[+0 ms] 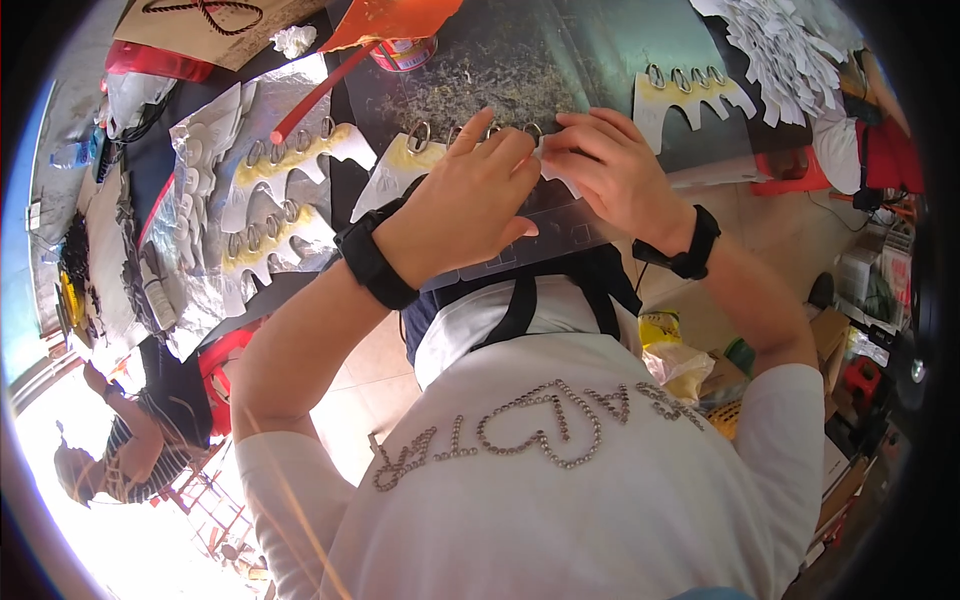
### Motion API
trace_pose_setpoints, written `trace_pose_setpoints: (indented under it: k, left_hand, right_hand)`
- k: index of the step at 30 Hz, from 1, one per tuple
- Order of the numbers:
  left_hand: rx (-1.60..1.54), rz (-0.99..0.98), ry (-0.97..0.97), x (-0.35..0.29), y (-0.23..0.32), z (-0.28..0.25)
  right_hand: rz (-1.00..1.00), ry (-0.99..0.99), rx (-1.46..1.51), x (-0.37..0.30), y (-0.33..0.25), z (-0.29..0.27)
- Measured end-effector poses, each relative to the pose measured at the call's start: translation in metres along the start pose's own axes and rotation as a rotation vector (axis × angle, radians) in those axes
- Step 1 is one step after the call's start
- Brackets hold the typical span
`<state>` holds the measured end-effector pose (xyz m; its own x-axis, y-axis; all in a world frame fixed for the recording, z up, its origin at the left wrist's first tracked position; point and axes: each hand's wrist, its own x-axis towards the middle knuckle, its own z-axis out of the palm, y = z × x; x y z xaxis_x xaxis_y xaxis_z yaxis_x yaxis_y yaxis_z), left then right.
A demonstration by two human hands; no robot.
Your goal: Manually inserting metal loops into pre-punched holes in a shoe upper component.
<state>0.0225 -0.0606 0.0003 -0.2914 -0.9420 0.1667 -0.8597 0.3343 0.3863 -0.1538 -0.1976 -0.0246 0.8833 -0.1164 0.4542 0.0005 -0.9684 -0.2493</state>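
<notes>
One white piece [387,183] lies partly beneath the left hand [462,192].

Metal, foil, plastic, paper and cloth, as we see them.
We list: shiny metal rings [679,80]; matt white cut-out strips [690,100] with a yellowish, smeared coating; a smooth, glossy work surface [640,30], rough and crusted in one patch; crinkled, mirror-bright silver foil [300,82]; a matt brown paper bag [235,48]; smooth red plastic stool [788,172]; matt black wristbands [378,258]; soft white cloth shirt [560,515], its studs [601,428] glittering.
</notes>
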Motion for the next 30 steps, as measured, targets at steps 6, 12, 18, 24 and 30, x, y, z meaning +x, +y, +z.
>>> trace_pose_setpoints:
  k: [6,12,18,24,30]
  left_hand:
    - [0.051,-0.025,-0.02,0.001,0.006,-0.002]
    - [0.004,-0.028,-0.042,0.002,0.006,-0.001]
    - [0.005,-0.042,-0.037,0.003,0.009,-0.003]
    - [0.01,-0.057,-0.049,0.004,0.011,-0.004]
    - [0.028,-0.064,-0.058,0.004,0.014,-0.004]
  right_hand:
    - [-0.016,-0.013,-0.025,-0.002,0.002,-0.003]
    - [-0.003,-0.035,0.008,-0.004,0.001,-0.003]
    - [0.005,-0.037,0.017,-0.004,0.001,-0.002]
    - [0.002,-0.052,0.01,-0.003,0.001,-0.003]
    - [0.006,-0.045,0.021,-0.003,0.0,-0.003]
